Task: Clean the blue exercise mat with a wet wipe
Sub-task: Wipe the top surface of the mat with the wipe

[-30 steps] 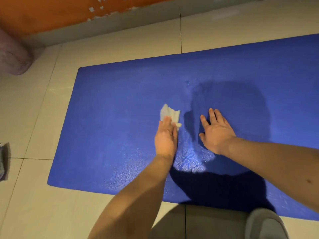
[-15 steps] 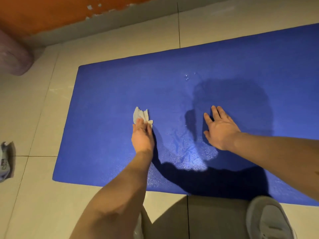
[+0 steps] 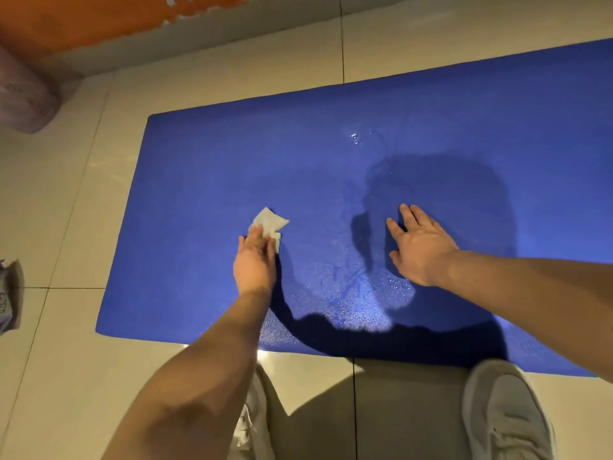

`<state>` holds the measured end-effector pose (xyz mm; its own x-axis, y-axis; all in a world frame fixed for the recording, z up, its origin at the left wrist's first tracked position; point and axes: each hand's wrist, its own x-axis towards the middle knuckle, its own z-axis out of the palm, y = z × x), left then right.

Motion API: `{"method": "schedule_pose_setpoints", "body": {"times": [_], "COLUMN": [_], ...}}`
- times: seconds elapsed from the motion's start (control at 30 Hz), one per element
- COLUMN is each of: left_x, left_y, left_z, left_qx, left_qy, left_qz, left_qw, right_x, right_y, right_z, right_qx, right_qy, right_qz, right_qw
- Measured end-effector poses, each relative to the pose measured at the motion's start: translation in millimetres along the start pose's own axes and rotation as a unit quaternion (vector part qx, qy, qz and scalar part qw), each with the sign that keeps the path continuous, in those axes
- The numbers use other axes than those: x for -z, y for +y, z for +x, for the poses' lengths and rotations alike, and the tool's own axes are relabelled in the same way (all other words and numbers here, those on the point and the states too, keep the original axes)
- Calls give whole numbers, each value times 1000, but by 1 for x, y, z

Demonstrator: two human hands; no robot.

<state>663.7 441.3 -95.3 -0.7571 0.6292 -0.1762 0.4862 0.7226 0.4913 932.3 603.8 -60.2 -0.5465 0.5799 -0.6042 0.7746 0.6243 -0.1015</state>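
Flat fingers of the left hand (image 3: 253,260) press the wipe (image 3: 269,223) onto the mat (image 3: 215,161), toward its left end. The right hand (image 3: 419,247) rests flat on the mat, fingers spread, pinning it. I think long, firm rubs to the mat's edges work best.

The left hand (image 3: 254,260) has slid the wet wipe (image 3: 270,222) across the blue mat (image 3: 205,167), away from the right hand (image 3: 421,247) and toward the mat's left edge. Most of that travel came first. The wipe now pokes out rightward past the fingertips.
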Motion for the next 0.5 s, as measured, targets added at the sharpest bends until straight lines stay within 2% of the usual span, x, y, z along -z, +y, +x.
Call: {"method": "schedule_pose_setpoints", "body": {"times": [0.13, 0.27, 0.4, 0.43, 0.5], "left_x": [-21, -59, -60, -54, -38], "left_y": [17, 41, 30, 23, 4], "left_z": [-23, -82, -97, -91, -76], "left_qx": [3, -86, -203, -197, -124], "left_qy": [10, -39, -59, -57, -30], "left_qz": [-49, -90, -39, -26, -9], "left_qw": [999, 991, 977, 978, 992], "right_x": [-4, -3, -3, -3, -5], "right_y": [-2, -11, -14, -13, -11], "right_z": [-4, -3, -3, -5, -8], "right_qx": [-2, -11, -7, -4, 5], "right_qy": [-8, -15, -13, -12, -8], "right_qz": [6, 13, 17, 17, 10], "right_qw": [1000, 1000, 1000, 1000, 1000]}}
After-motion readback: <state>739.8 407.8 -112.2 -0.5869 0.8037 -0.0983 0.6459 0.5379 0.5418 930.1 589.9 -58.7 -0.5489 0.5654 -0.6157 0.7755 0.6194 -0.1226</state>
